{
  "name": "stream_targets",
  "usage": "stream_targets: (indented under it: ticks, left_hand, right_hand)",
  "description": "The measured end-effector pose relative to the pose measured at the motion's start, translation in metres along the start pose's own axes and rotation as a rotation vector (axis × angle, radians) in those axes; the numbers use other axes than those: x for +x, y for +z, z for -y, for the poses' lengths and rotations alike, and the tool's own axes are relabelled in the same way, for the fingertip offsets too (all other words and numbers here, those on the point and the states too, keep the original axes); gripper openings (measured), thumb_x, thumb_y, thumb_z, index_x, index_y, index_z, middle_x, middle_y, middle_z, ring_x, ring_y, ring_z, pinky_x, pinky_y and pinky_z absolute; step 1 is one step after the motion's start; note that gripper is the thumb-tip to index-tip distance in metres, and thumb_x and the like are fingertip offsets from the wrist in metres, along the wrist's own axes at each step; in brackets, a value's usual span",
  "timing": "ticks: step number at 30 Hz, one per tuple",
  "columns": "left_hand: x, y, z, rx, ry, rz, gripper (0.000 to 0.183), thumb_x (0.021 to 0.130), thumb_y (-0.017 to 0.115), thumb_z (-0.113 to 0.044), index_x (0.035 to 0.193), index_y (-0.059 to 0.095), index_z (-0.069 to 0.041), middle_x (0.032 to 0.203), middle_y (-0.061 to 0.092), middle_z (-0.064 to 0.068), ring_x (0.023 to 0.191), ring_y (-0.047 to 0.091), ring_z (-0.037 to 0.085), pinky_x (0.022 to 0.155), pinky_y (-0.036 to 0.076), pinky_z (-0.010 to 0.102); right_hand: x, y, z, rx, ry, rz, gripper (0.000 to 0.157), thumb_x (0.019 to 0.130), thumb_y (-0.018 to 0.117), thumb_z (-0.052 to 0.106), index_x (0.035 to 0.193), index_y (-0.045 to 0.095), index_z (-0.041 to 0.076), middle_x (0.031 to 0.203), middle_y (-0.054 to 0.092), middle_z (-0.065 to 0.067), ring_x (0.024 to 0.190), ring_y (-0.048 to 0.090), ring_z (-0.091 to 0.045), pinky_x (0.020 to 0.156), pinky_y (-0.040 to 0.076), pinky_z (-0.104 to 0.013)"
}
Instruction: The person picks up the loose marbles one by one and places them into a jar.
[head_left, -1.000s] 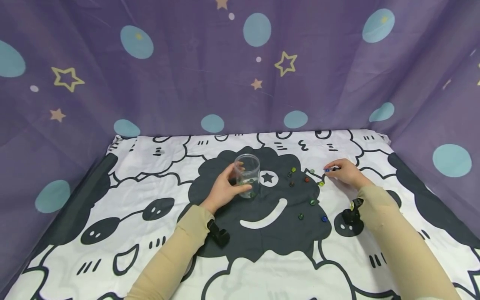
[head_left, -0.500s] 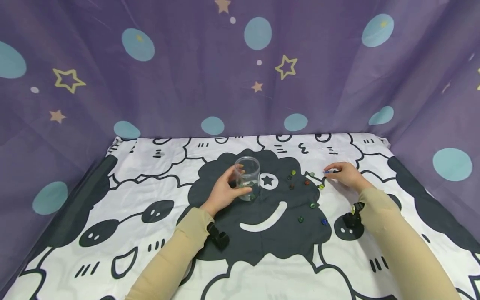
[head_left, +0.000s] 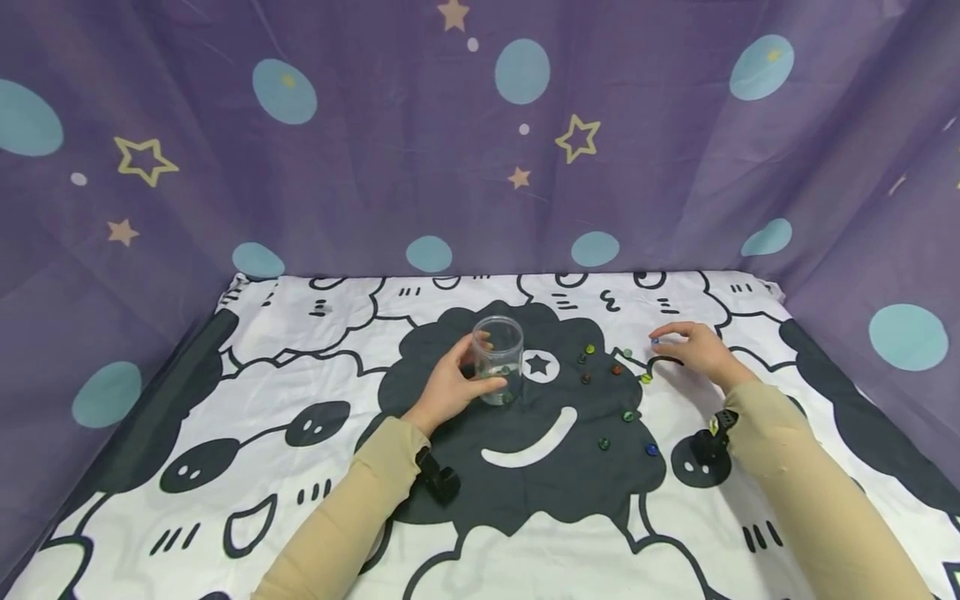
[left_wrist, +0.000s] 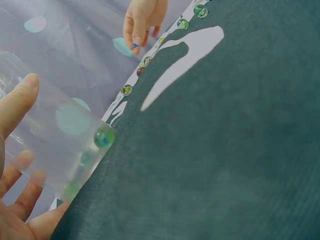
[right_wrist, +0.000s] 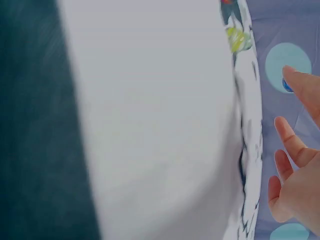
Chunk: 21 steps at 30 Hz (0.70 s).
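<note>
Sleeves (head_left: 341, 508): beige, running down to both wrists, closest to the person.
Wrist cameras (head_left: 440, 479): black, one worn at each wrist, just behind the hands.
Desk cloth (head_left: 570, 558): white with black cartoon faces; its dark scalloped patch (head_left: 555, 483) lies under the left hand and spreads toward the right.
Loose blue marble (head_left: 652, 450): on the dark patch, nearer the person than the right hand.
Green marbles (head_left: 604, 444): two, left of the loose blue marble, between the hands and nearer the person.
Left hand (head_left: 448, 387): grasping the cup, thumb on one side, fingers round the other.
Cup (head_left: 505, 354): clear, upright on the dark patch, in the left hand.
Marbles in the cup (left_wrist: 104, 137): greenish, at the bottom; their exact number cannot be told.
Right hand (head_left: 699, 348): pinching a marble at its fingertips, the other fingers spread loosely.
Pinched blue marble (head_left: 655, 341): at the right hand's fingertips, above the cloth, well apart from the cup.
Scattered marbles (head_left: 617, 369): yellow, orange, brown and greenish, between the hands, some just beside the right fingertips.
Curtain (head_left: 375, 167): purple with stars and pale-blue ovals, beyond both hands.
</note>
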<state>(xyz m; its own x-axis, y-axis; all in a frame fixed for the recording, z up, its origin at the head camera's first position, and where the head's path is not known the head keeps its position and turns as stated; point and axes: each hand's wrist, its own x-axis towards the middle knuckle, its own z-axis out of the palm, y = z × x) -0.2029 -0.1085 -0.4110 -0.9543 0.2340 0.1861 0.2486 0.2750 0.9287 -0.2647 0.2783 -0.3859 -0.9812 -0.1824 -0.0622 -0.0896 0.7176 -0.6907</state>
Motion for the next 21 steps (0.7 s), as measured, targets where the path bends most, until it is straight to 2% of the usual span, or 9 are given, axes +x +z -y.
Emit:
stream_targets:
  ticks: [6, 12, 15, 21]
  left_hand:
    - [0.0, 0.0, -0.004, 0.011, -0.02, 0.012, 0.069, 0.079, 0.078, -0.013, 0.139, 0.043, -0.013, 0.133, 0.05, 0.012, 0.12, 0.051, 0.031, 0.095, 0.052, 0.034]
    - [0.0, 0.002, -0.004, 0.006, -0.019, 0.009, 0.072, 0.08, 0.077, -0.01, 0.141, 0.041, -0.01, 0.134, 0.048, 0.015, 0.122, 0.049, 0.034, 0.094, 0.052, 0.038]
    - [-0.001, 0.001, -0.004, 0.005, -0.03, 0.011, 0.07, 0.079, 0.077, -0.011, 0.14, 0.042, -0.011, 0.133, 0.049, 0.014, 0.122, 0.05, 0.032, 0.095, 0.052, 0.037]
    - [-0.001, -0.001, -0.002, 0.006, -0.023, 0.017, 0.068, 0.079, 0.077, -0.013, 0.139, 0.043, -0.014, 0.131, 0.05, 0.012, 0.12, 0.051, 0.03, 0.095, 0.052, 0.035]
  right_hand:
    - [0.0, -0.002, 0.017, 0.023, 0.025, 0.006, 0.04, 0.091, 0.064, 0.025, 0.122, 0.06, 0.0, 0.143, 0.041, -0.024, 0.135, 0.027, -0.047, 0.108, 0.028, -0.061]
    - [0.0, 0.001, 0.035, 0.083, -0.024, -0.004, 0.04, 0.09, 0.065, 0.025, 0.121, 0.06, -0.001, 0.138, 0.046, -0.023, 0.134, 0.033, -0.041, 0.106, 0.033, -0.056]
    - [0.0, 0.005, 0.044, 0.132, -0.053, 0.0, 0.041, 0.089, 0.067, 0.025, 0.12, 0.06, -0.001, 0.138, 0.047, -0.021, 0.134, 0.034, -0.039, 0.108, 0.033, -0.056]
    - [0.0, 0.014, 0.065, 0.188, -0.118, 0.006, 0.039, 0.089, 0.067, 0.023, 0.119, 0.06, -0.002, 0.138, 0.047, -0.021, 0.134, 0.035, -0.036, 0.113, 0.024, -0.058]
